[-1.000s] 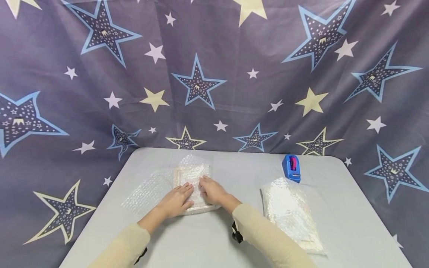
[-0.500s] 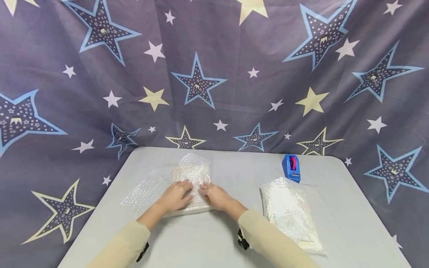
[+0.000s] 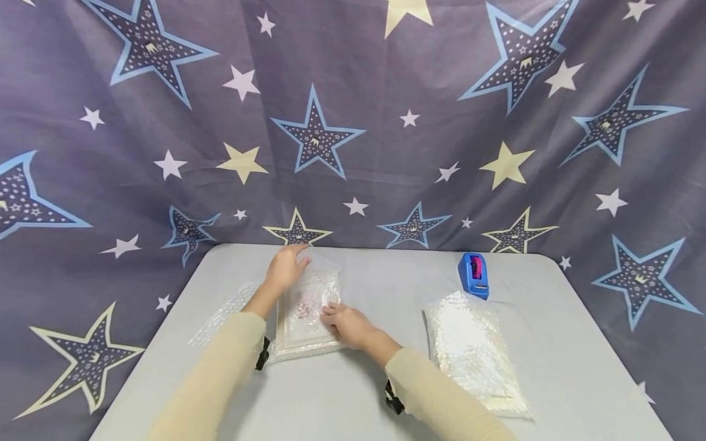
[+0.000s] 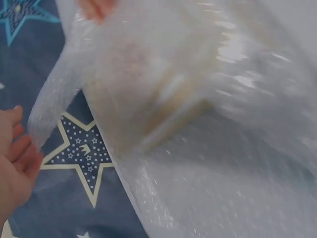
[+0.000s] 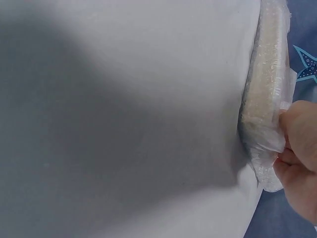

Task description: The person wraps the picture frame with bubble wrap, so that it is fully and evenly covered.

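A flat, light-coloured frame (image 3: 303, 321) lies under bubble wrap (image 3: 322, 283) on the table, left of centre in the head view. A reddish mark shows through the plastic. My left hand (image 3: 285, 268) is at the far end and pinches the edge of the wrap, which rises toward its fingertips in the left wrist view. At the frame's right side my right hand (image 3: 350, 324) pinches the wrap between thumb and fingers, as the right wrist view shows. Part of a loose bubble wrap flap (image 3: 223, 315) spreads to the left, partly behind my left forearm.
A second bubble-wrapped flat package (image 3: 474, 352) lies on the right of the white table (image 3: 380, 282). Behind it stands a blue tape dispenser (image 3: 473, 275) with a pink core. A star-patterned cloth (image 3: 380, 165) hangs along the table's back edge.
My left hand has moved from the frame's near left part to the far end and taken hold of the wrap's edge. My right hand stays at the right side.
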A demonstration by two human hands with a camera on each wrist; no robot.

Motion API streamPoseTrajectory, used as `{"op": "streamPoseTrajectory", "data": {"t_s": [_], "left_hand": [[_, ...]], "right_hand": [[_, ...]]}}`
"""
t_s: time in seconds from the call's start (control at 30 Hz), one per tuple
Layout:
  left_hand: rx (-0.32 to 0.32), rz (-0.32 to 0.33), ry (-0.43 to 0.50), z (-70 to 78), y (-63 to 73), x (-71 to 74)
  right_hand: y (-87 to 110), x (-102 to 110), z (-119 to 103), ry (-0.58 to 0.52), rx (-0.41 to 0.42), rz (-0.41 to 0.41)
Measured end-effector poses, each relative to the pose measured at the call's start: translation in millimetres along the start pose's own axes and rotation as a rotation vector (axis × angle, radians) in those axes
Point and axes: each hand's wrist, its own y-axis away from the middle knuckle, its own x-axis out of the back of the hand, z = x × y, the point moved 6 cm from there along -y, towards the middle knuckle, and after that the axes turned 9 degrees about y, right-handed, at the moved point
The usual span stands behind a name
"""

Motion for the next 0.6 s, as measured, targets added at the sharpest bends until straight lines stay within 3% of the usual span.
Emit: {"op": "streamPoseTrajectory", "data": {"t_s": [0.1, 0.2, 0.3, 0.4, 0.6], "left_hand": [[0.088, -0.01, 0.116, -9.4, -8.5, -2.9], [0.126, 0.009, 0.184, -17.0, -11.9, -3.1], [0.149, 0.046, 0.193, -25.3, -12.4, -1.5], [0.214, 0.064, 0.178, -39.4, -3.9, -1.3], [0.311, 0.084, 0.176, -62.6, 9.6, -7.5]], "right_hand": [[-0.7, -2, -2, -0.001, -0.006, -0.001], [-0.9, -2, -2, -0.013, -0.024, -0.016], [-1.3, -2, 2, -0.023, -0.066, -0.05], [-1.0, -3, 0, -0.021, -0.095, -0.087], [-2.9, -4, -2, -0.001, -0.084, -0.105]]}}
